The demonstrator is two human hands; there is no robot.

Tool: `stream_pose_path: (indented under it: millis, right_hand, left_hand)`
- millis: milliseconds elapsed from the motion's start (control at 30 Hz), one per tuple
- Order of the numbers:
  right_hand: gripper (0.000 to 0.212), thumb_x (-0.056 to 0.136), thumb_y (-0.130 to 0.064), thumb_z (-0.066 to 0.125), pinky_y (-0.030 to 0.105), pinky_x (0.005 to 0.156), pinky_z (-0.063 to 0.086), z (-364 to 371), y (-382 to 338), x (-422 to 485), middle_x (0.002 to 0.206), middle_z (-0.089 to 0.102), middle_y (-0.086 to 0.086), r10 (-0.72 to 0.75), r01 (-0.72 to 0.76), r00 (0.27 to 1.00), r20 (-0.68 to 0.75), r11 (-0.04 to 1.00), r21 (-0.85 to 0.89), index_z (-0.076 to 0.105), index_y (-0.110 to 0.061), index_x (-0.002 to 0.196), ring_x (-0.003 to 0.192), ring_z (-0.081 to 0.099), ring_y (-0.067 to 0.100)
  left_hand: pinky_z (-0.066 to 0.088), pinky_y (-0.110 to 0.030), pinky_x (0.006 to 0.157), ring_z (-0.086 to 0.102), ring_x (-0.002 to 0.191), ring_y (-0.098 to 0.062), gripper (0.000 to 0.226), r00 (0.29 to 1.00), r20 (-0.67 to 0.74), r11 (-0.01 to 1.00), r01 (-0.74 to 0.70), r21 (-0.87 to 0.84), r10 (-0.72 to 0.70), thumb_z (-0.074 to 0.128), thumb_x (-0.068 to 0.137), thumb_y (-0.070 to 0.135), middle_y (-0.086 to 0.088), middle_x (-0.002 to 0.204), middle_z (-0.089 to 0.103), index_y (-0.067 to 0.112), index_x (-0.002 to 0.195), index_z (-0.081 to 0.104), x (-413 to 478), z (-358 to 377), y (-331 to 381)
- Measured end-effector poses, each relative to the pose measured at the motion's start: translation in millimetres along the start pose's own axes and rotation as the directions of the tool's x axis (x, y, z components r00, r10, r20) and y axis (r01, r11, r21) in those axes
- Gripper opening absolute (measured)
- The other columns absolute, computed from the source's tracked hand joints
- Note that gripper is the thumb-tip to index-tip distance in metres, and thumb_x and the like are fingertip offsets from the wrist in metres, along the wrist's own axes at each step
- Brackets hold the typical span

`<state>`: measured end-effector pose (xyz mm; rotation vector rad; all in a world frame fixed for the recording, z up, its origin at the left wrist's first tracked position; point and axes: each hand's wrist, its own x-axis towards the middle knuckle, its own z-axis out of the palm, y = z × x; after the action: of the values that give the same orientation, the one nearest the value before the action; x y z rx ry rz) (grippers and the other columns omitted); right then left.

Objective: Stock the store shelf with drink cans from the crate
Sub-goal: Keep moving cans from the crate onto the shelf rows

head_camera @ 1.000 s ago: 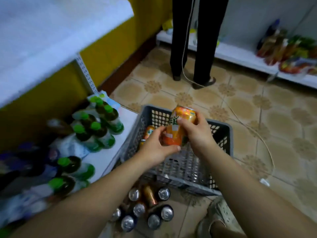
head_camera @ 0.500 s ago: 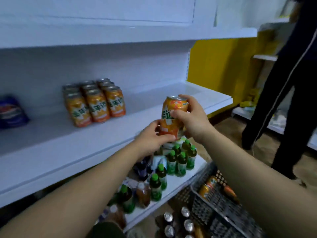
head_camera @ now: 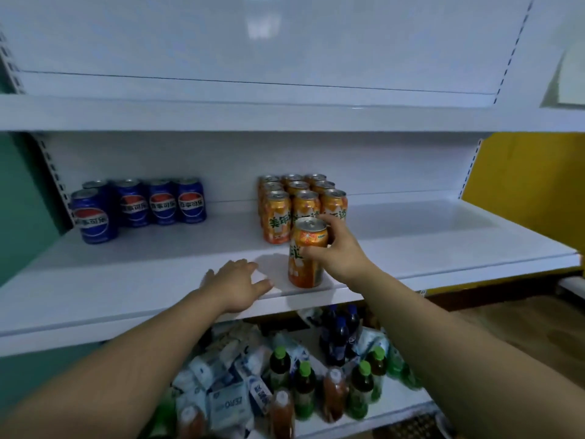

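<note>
Right grip [head_camera: 340,253] curled round top half of orange can [head_camera: 304,267], upright at front edge of shelf [head_camera: 142,274], just in front of 3x3 block of orange cans [head_camera: 304,201]. Left grip [head_camera: 234,285] spread flat on shelf beside it, holding nothing. Blue Pepsi cans [head_camera: 139,205] at back-left.

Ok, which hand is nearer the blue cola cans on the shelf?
Left. The left hand is open at the shelf front, right of the blue cola cans; the right hand grips an orange can farther right.
</note>
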<state>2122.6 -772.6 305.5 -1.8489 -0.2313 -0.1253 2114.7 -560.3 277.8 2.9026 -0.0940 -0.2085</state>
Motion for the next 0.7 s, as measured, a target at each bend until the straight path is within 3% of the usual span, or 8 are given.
stream_pose_path:
  millis: [133, 267, 400, 533, 633, 700]
  right_hand:
    - [0.077, 0.079, -0.014, 0.075, 0.03, 0.09, 0.048, 4, 1, 12, 0.134, 0.048, 0.002, -0.013, 0.014, 1.0, 0.023, 0.999, -0.031, 0.036, -0.025, 0.144, 0.116, 0.053, 0.018]
    - [0.068, 0.085, -0.013, 0.069, 0.029, 0.093, 0.044, 3, 3, 22, 0.132, 0.045, -0.005, -0.078, 0.086, 0.994, 0.079, 0.991, -0.102, 0.036, -0.032, 0.142, 0.117, 0.049, 0.015]
    - [0.055, 0.09, -0.019, 0.064, 0.036, 0.104, 0.04, 5, 9, 38, 0.14, 0.033, 0.0, -0.149, 0.17, 0.984, 0.093, 0.943, -0.285, 0.043, -0.042, 0.135, 0.126, 0.038, 0.022]
    - [0.058, 0.089, -0.017, 0.062, 0.046, 0.106, 0.043, 14, 13, 48, 0.143, 0.038, -0.002, -0.168, 0.197, 0.978, 0.123, 0.94, -0.28, 0.04, -0.038, 0.138, 0.128, 0.041, 0.02]
    - [0.072, 0.081, -0.015, 0.073, 0.028, 0.103, 0.036, 20, 15, 49, 0.145, 0.031, -0.002, -0.186, 0.217, 0.975, 0.122, 0.916, -0.338, 0.036, -0.035, 0.14, 0.124, 0.036, 0.013]
    - [0.075, 0.08, -0.012, 0.074, 0.027, 0.099, 0.035, 22, 14, 53, 0.145, 0.031, 0.0, -0.21, 0.234, 0.972, 0.104, 0.899, -0.37, 0.035, -0.034, 0.141, 0.126, 0.036, 0.015]
  left_hand:
    - [0.001, -0.058, 0.115, -0.001, 0.148, -0.019, 0.078, 0.997, 0.052, 0.995, 0.05, 0.082, -0.055, 0.023, 0.086, 0.075, 0.007, 0.161, 0.001, 0.034, 0.152, 0.01, 10, 3, -2]
    - [-0.003, -0.06, 0.114, -0.007, 0.148, -0.018, 0.079, 0.999, 0.018, 0.99, 0.044, 0.136, -0.047, 0.018, 0.085, 0.077, 0.008, 0.161, -0.006, 0.037, 0.151, 0.003, 13, 11, -1]
    - [-0.003, -0.059, 0.114, -0.007, 0.148, -0.017, 0.08, 0.999, -0.006, 0.987, 0.044, 0.155, -0.043, 0.016, 0.084, 0.078, 0.008, 0.161, -0.006, 0.037, 0.151, 0.003, 14, 14, -2]
    - [-0.003, -0.059, 0.114, -0.007, 0.147, -0.017, 0.081, 0.999, -0.02, 0.989, 0.043, 0.141, -0.04, 0.018, 0.084, 0.078, 0.008, 0.161, -0.005, 0.036, 0.151, 0.004, 14, 16, -3]
    - [-0.003, -0.059, 0.114, -0.007, 0.147, -0.017, 0.081, 0.999, -0.032, 0.99, 0.044, 0.134, -0.04, 0.019, 0.083, 0.078, 0.008, 0.161, -0.004, 0.037, 0.151, 0.005, 15, 17, -4]
    - [-0.003, -0.059, 0.114, -0.007, 0.147, -0.017, 0.081, 0.999, -0.034, 0.99, 0.045, 0.135, -0.04, 0.019, 0.083, 0.079, 0.008, 0.161, -0.004, 0.036, 0.151, 0.005, 16, 17, -4]
